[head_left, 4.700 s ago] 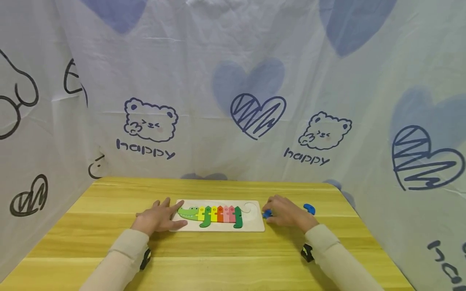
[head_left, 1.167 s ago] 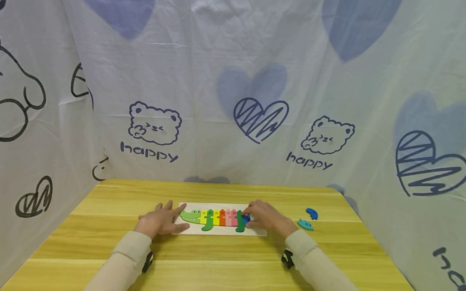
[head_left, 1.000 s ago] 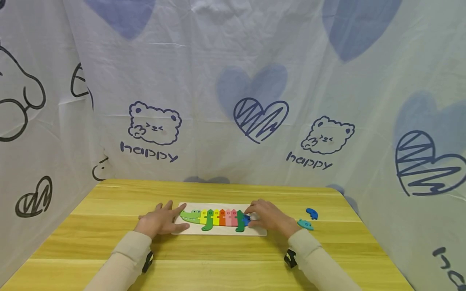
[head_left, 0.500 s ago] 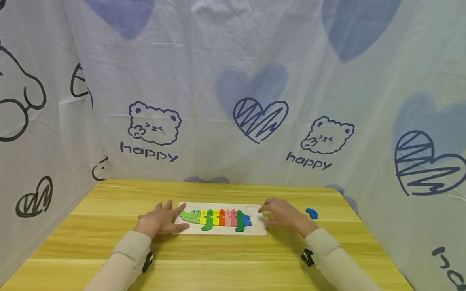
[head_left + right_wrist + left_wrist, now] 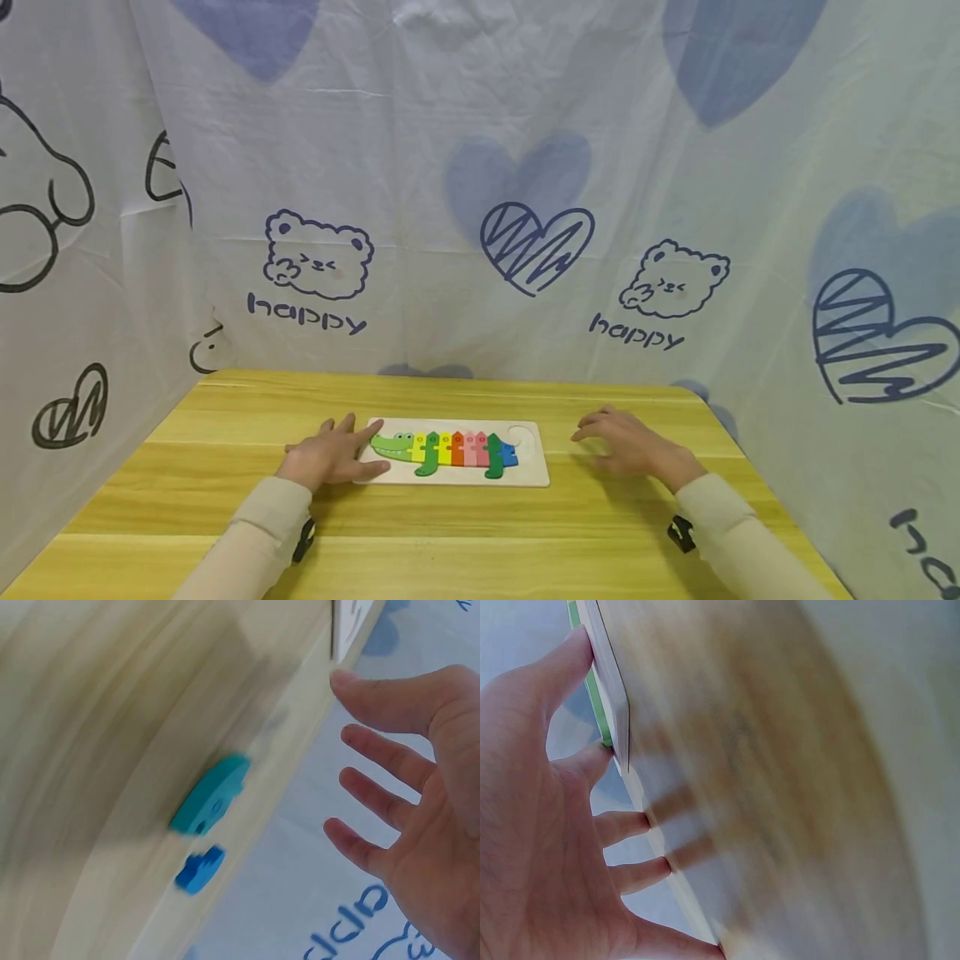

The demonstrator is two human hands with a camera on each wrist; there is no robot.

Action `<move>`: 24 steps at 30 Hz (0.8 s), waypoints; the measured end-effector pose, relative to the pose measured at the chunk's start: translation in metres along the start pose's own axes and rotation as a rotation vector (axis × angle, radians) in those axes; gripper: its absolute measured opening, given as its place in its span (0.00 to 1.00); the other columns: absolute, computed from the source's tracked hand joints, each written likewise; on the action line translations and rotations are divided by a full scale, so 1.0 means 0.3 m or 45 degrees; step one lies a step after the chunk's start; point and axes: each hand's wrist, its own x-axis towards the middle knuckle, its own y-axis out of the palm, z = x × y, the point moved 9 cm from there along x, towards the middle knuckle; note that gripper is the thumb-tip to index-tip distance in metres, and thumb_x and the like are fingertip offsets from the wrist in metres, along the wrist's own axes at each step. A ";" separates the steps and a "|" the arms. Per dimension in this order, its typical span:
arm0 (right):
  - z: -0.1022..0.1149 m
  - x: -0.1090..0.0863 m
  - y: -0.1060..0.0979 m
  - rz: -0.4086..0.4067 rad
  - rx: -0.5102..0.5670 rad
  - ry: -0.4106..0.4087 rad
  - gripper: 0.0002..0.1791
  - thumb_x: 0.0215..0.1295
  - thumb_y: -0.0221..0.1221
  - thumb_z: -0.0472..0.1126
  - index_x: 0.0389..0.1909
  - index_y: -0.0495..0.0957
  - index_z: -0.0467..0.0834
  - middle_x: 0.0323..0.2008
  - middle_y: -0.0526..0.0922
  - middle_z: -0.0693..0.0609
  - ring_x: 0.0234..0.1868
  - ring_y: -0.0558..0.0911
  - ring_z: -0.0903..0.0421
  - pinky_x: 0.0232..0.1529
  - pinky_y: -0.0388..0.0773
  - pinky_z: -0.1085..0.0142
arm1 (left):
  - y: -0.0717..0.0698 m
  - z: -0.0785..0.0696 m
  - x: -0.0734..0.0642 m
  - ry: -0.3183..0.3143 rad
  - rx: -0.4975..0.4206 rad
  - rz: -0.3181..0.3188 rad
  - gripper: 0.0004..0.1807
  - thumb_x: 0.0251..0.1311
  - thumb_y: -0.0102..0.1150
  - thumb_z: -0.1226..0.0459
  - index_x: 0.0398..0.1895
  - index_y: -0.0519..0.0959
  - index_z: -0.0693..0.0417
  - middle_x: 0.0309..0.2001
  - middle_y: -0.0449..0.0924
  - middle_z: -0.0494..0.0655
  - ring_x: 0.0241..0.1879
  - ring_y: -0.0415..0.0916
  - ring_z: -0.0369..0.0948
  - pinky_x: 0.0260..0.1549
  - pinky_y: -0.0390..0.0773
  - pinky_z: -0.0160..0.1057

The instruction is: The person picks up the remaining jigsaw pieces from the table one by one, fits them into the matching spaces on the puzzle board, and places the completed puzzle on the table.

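A pale puzzle board (image 5: 534,472) lies on the table with a crocodile of coloured pieces in it. Its blue piece (image 5: 508,455) sits at the right end of the body, beside the bare curved tail outline. My left hand (image 5: 326,457) is spread, thumb and index finger resting on the board's left end, other fingers on the table. To the right of the board, my right hand (image 5: 630,443) hovers over the table with fingers loosely spread, holding nothing. In the right wrist view a teal piece (image 5: 210,796) and a blue piece (image 5: 200,870) lie near it; the hand hides them in the head view.
The wood-grain table (image 5: 420,550) reaches back to a pale curtain (image 5: 420,167) printed with hearts and bears, which also hangs along both sides. A black strap (image 5: 681,533) shows at the right wrist and another black strap (image 5: 303,540) at the left.
The right hand has let go of the blue piece, now lying in the board beside the rear green leg, and has moved right over the loose pieces. The left hand stays in place.
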 end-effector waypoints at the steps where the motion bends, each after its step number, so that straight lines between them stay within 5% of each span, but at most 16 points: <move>1: -0.007 -0.010 -0.002 -0.003 -0.010 -0.001 0.20 0.58 0.72 0.35 0.54 0.86 0.42 0.58 0.84 0.39 0.57 0.81 0.37 0.56 0.80 0.39 | 0.002 0.001 0.000 -0.003 -0.001 0.001 0.50 0.61 0.54 0.28 0.82 0.58 0.36 0.81 0.52 0.67 0.77 0.48 0.76 0.49 0.54 0.94; 12: -0.095 -0.112 0.014 0.017 -0.008 0.051 0.19 0.57 0.71 0.31 0.51 0.87 0.44 0.50 0.87 0.45 0.48 0.81 0.43 0.43 0.82 0.45 | 0.000 0.001 0.003 0.001 0.006 0.001 0.50 0.60 0.53 0.27 0.82 0.58 0.37 0.81 0.52 0.67 0.76 0.49 0.76 0.48 0.54 0.94; 24: -0.135 -0.146 0.051 0.028 -0.004 0.088 0.22 0.52 0.73 0.27 0.49 0.87 0.45 0.44 0.86 0.49 0.43 0.80 0.47 0.40 0.82 0.48 | 0.003 0.003 0.007 0.001 -0.001 0.004 0.50 0.60 0.53 0.26 0.82 0.58 0.36 0.81 0.51 0.67 0.76 0.48 0.76 0.48 0.54 0.94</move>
